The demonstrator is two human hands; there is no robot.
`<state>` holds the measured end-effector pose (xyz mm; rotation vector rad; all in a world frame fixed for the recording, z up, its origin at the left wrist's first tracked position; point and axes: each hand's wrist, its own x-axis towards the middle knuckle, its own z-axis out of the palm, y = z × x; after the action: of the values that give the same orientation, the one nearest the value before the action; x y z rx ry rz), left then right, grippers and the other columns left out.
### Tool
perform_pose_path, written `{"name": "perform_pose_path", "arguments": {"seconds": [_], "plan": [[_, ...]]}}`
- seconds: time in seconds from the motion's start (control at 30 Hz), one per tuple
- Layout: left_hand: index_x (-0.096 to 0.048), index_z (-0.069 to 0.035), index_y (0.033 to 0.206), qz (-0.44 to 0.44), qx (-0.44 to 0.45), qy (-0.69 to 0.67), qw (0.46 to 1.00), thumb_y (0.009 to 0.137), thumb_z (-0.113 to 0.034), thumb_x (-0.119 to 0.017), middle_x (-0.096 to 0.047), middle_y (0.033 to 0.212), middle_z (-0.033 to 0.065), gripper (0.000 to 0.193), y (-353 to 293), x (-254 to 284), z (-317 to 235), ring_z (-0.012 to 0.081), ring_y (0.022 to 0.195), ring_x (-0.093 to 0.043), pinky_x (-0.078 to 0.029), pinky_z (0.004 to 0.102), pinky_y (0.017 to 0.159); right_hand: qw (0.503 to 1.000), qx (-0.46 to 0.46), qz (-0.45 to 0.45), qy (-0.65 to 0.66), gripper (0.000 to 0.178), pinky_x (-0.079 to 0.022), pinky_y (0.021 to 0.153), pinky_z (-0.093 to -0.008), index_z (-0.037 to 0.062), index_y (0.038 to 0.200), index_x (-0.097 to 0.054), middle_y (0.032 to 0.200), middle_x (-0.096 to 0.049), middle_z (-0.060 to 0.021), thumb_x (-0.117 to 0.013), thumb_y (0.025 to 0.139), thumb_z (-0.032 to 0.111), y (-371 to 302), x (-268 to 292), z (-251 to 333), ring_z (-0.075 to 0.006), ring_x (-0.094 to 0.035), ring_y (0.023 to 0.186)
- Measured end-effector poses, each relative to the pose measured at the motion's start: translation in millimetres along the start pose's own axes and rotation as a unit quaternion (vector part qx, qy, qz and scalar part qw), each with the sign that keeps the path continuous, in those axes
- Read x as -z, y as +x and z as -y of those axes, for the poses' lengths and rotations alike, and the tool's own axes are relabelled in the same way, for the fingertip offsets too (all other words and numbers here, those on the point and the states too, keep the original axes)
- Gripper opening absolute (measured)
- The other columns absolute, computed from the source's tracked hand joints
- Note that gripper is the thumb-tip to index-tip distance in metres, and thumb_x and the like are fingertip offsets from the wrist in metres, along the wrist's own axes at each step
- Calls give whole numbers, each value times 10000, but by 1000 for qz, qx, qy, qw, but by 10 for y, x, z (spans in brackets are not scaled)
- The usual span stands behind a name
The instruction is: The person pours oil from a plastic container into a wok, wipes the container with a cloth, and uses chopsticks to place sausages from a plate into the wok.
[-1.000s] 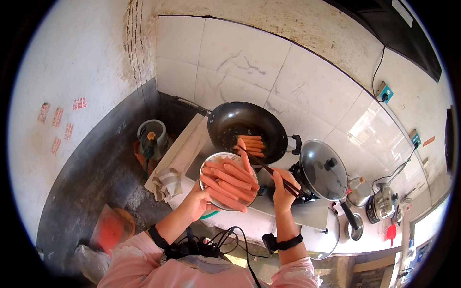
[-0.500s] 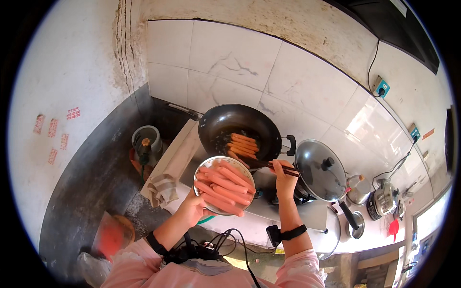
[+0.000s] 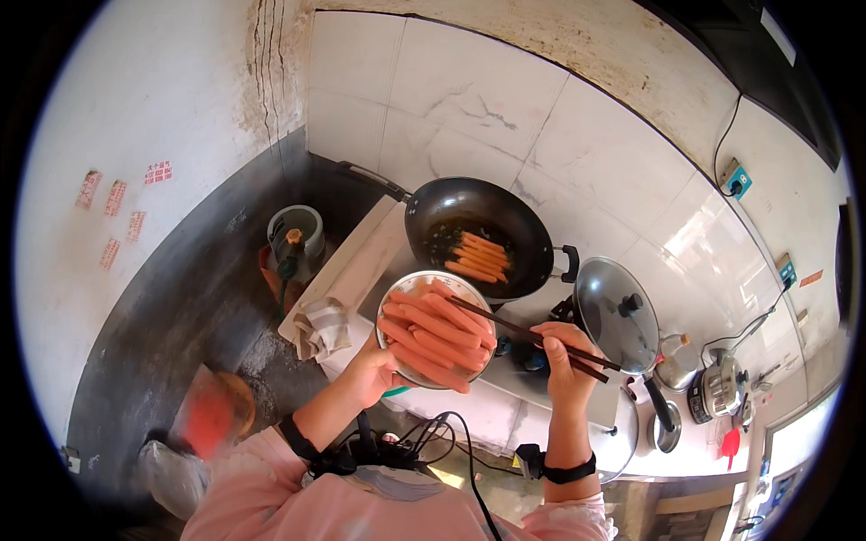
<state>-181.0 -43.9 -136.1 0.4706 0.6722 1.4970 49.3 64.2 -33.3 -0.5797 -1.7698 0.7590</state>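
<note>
My left hand (image 3: 370,371) grips a round bowl (image 3: 417,280) by its near left side. Pink sausages (image 3: 433,335) are heaped in the bowl, some sticking out over its rim. In my right hand (image 3: 569,362) are dark chopsticks (image 3: 514,329), their tips over the upper edge of the heap; I cannot tell whether they pinch a sausage. Just beyond the bowl a black wok (image 3: 442,200) sits on the stove. Several browned sausages (image 3: 480,259) lie side by side in its dark oil.
A glass-lidded pan (image 3: 610,311) stands right of the wok, with a small metal pot (image 3: 666,431) and an electric cooker (image 3: 719,383) further along the counter. A striped cloth (image 3: 322,328) hangs at the left counter corner. A gas cylinder (image 3: 296,233) stands on the floor behind it.
The chopsticks have moved from the wok's near edge back to the bowl. The sausage that lay under them now rests in the wok beside the others. The whole view has shifted slightly.
</note>
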Motion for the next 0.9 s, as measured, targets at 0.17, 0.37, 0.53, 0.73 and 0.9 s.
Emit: {"name": "perform_pose_path", "arguments": {"seconds": [0.17, 0.37, 0.53, 0.73, 0.9], "plan": [[-210, -131, 1382, 5, -11, -9, 1000, 671, -40, -451, -379, 1344, 96, 756, -67, 44, 3, 319, 1163, -481, -484, 529, 868, 996, 3, -76, 42, 210, -458, 641, -269, -54, 787, -611, 815, -647, -135, -625, 830, 151, -43, -17, 27, -176, -572, 688], [-217, -128, 1374, -8, -18, -21, 1000, 660, -36, -459, -385, 1336, 109, 760, -98, -50, -11, 332, 1152, -486, -483, 540, 864, 998, 37, 54, 9, 167, -488, 713, -308, -47, 793, -610, 833, -652, -161, -706, 731, 74, -191, -85, 73, -241, -617, 751], [-203, -190, 1374, -24, -36, -26, 999, 664, -42, -446, -423, 1273, 110, 765, -95, -57, -65, 283, 1094, -527, -546, 435, 787, 986, 122, 83, -73, 175, -503, 707, -295, -28, 831, -646, 848, -653, -147, -696, 665, -53, -340, -166, -6, -245, -634, 762], [-181, -190, 1381, -35, -58, -7, 998, 668, -39, -442, -405, 1295, 104, 774, -26, 16, -89, 270, 1106, -515, -563, 426, 735, 983, 157, 68, -72, 169, -503, 682, -279, -33, 810, -648, 842, -653, -154, -681, 652, -80, -213, -211, -147, -234, -637, 739], [-170, -191, 1387, -42, -61, -3, 997, 665, -47, -438, -384, 1325, 83, 784, 56, -29, -136, 260, 1135, -486, -566, 402, 708, 999, -20, -45, 23, 164, -516, 666, -255, -73, 798, -617, 842, -641, -141, -626, 819, 90, -111, -115, -545, -182, -607, 704]]}}
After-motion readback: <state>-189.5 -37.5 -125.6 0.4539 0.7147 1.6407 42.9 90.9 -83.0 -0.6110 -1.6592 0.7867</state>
